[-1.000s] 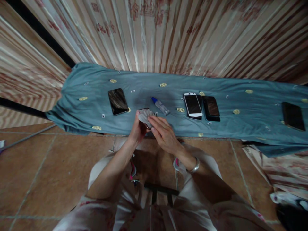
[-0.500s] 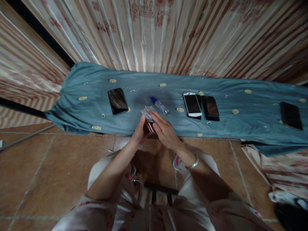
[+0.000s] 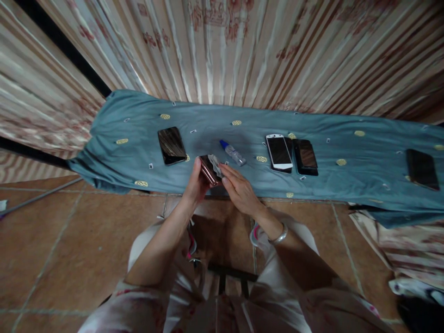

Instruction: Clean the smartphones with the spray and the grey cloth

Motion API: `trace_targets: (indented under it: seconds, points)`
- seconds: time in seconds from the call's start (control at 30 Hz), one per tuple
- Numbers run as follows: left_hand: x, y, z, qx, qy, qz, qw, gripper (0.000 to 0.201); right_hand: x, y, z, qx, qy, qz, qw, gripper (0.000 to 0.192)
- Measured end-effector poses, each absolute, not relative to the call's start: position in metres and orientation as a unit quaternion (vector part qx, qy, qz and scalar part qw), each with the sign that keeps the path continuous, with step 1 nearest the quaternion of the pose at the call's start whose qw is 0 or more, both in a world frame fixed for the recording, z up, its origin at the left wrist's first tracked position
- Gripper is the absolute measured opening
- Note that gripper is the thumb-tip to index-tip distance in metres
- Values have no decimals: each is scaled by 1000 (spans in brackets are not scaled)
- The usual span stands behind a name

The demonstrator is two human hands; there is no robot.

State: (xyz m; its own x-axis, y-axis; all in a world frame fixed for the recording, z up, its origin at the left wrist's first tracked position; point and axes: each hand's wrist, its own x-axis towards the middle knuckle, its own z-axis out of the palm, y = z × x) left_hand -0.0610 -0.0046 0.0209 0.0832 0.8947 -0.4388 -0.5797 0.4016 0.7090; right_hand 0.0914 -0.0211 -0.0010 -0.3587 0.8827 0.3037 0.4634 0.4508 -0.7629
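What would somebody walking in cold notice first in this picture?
Probably the two hands at the centre: the left hand holds a small dark phone up at the near edge of the blue cloth, while the right hand presses a pale wipe against it. Next, the phones laid out along the cloth, a white phone right of centre standing out, with a small blue-capped bottle just beyond the hands.

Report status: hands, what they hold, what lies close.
Left hand grips rose-gold phone. Right hand presses grey cloth on it. Small blue-capped clear bottle lies just beyond.
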Motion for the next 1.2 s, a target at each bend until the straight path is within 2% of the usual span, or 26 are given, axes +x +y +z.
trace_targets:
  seconds: [0.4, 0.6, 0.97, 1.2]
  points:
    - [-62, 2, 14, 180, 447, 527, 700, 52, 87, -30, 5, -408, -784, 265, 385, 40]
    - [-59, 0, 12, 190, 442, 514, 711, 54, 84, -30, 3, -446, -762, 239, 404, 37]
    - [-67, -4, 20, 189, 412, 542, 708, 26, 96, -21, 6, -460, -712, 279, 452, 32]
    - [-64, -7, 18, 198, 406, 539, 710, 28, 100, -15, -3, -495, -645, 327, 482, 37]
